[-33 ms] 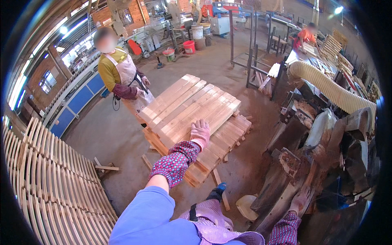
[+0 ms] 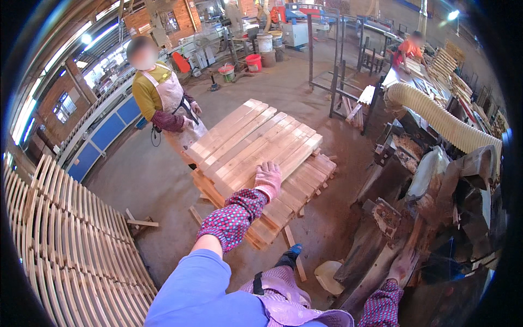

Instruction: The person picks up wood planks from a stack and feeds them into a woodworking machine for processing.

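Observation:
In a pinkish work glove, my left hand (image 2: 268, 179) rests on the near edge of a stack of pale wooden planks (image 2: 253, 144). Its fingers lie over the top of the outermost plank, not wrapped round it. The planks lie side by side in layers, and the lower layer juts out toward the right. My right hand (image 2: 402, 268), also gloved, is low on the right against the dusty brown machine (image 2: 376, 278), by a long brown strip (image 2: 417, 237). Shadow and dust blur its fingers, so its grip is unclear. Patterned sleeve covers are on both forearms.
A person (image 2: 166, 101) in an apron stands beyond the stack on the left. Curved wooden slats (image 2: 71, 245) fill the lower left. A ribbed hose (image 2: 444, 111) arches over the machine. Another person (image 2: 408, 50) works at the far right. Loose wood pieces (image 2: 143, 223) lie on the floor.

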